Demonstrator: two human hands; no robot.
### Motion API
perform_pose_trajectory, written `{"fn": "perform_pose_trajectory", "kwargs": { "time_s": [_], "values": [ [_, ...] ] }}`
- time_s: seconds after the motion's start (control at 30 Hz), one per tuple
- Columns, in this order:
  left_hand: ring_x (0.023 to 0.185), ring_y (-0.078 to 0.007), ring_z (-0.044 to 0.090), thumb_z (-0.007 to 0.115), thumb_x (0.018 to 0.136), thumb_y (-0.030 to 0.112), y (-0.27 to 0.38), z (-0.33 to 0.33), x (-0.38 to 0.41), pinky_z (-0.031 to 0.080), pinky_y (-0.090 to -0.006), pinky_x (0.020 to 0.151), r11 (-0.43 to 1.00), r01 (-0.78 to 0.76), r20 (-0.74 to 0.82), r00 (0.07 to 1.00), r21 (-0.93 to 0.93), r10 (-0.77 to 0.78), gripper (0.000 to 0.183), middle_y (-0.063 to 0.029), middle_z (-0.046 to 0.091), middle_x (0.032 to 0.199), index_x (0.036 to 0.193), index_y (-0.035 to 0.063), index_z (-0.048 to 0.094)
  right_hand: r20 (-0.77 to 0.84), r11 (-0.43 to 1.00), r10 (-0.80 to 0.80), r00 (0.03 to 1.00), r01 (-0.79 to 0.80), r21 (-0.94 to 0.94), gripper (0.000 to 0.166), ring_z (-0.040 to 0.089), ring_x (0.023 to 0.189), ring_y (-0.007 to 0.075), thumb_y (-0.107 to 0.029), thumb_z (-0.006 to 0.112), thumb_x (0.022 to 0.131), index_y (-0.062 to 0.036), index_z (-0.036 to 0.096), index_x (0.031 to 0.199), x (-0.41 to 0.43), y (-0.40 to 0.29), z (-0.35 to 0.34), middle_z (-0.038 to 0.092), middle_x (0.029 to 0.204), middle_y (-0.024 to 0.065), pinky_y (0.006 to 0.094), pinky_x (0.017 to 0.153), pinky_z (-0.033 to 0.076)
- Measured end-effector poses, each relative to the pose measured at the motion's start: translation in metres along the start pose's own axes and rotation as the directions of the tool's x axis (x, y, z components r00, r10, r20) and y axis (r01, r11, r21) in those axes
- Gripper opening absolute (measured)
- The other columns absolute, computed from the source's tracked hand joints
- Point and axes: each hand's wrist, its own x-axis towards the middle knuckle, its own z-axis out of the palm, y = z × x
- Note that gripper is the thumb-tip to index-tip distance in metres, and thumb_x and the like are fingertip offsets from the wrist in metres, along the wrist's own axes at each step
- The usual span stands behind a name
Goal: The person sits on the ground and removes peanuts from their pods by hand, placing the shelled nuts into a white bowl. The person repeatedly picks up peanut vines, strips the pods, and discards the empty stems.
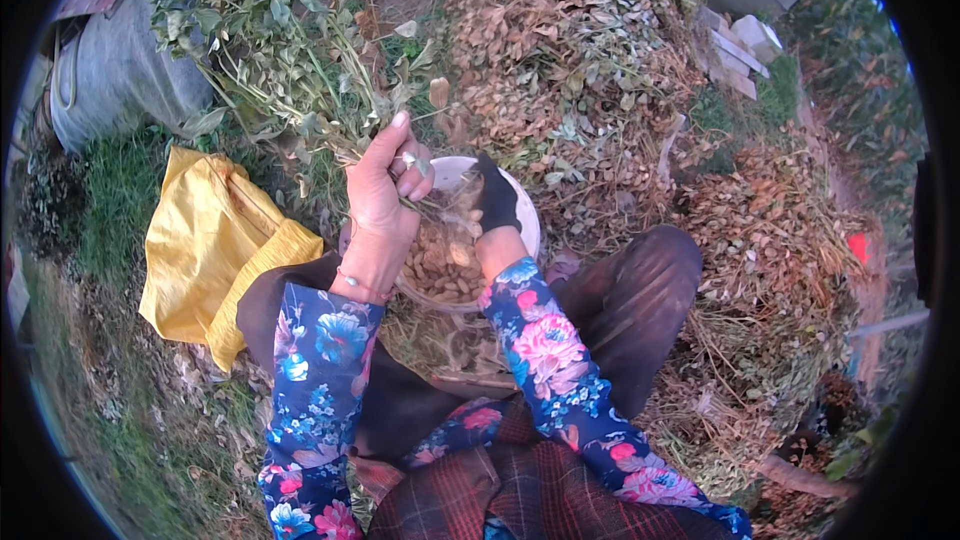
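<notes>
My bare left hand (386,180) is closed around the stems of a bunch of leafy peanut plants (315,67), whose tops spread up and to the left. Just right of it, my right hand (496,195) wears a black glove and is over the inside of a white bucket (529,221). Roots and a few pods show at the gloved fingers, partly blurred; whether they are gripped is hard to see. Unshelled peanuts (446,262) lie in the bucket below both hands. The bucket stands between my bent legs.
A yellow woven sack (202,240) lies on the grass at left. Dried peanut plants form a large heap (570,52) ahead and another heap (765,225) at right. Pale blocks (739,49) sit beyond. A grey sheet-covered object (127,67) is at the upper left.
</notes>
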Motion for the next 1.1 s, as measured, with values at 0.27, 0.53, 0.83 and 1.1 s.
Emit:
{"fn": "perform_pose_trajectory", "kwargs": {
  "time_s": [0.27,0.53,0.83,1.1],
  "values": [
    [0.042,-0.0063,0.028,0.056,0.083,0.017,0.013,-0.006,0.013,0.022,-0.0207,0.038,0.989,-0.086,-0.170,0.983,-0.118,0.065,0.020,0.0042,0.033,0.053,0.069,0.0082,0.046,0.234,0.772,-0.338,0.911,0.411,-0.485,0.023,0.053,0.084,0.0112,-0.018,0.060,0.081,0.0000,0.062,0.094,0.018,-0.009,-0.061,0.061,0.091,0.0035,0.0254,0.074,0.041],
    [0.041,-0.0088,0.029,0.060,0.080,0.018,-0.004,-0.016,0.031,0.024,-0.0243,0.040,0.973,-0.119,-0.297,0.953,-0.199,0.056,0.023,0.0038,0.034,0.053,0.065,0.0110,0.045,0.705,0.654,-0.376,0.601,0.711,-0.258,0.046,0.046,0.106,0.0145,-0.021,0.056,0.086,-0.0019,0.041,0.125,-0.055,-0.007,-0.026,0.050,0.118,0.0060,0.0283,0.091,0.037],
    [0.042,-0.0090,0.028,0.062,0.079,0.017,-0.021,-0.001,0.031,0.024,-0.0247,0.040,0.978,-0.087,-0.331,0.943,-0.190,0.019,0.021,0.0041,0.032,0.053,0.066,0.0098,0.046,0.561,0.544,-0.624,0.544,0.818,-0.188,0.031,0.049,0.098,0.0104,-0.016,0.048,0.089,0.0020,0.048,0.115,-0.056,0.019,-0.012,0.053,0.108,0.0043,0.0254,0.087,0.039],
    [0.041,-0.0086,0.028,0.062,0.078,0.017,-0.022,0.000,0.026,0.023,-0.0244,0.039,0.977,-0.118,-0.368,0.929,-0.176,0.046,0.023,0.0046,0.033,0.052,0.063,0.0103,0.045,0.445,0.508,-0.669,0.596,0.803,-0.311,0.022,0.053,0.084,0.0110,-0.012,0.049,0.087,0.0031,0.056,0.100,-0.041,0.021,-0.006,0.059,0.094,0.0054,0.0249,0.078,0.042]
  ]
}}
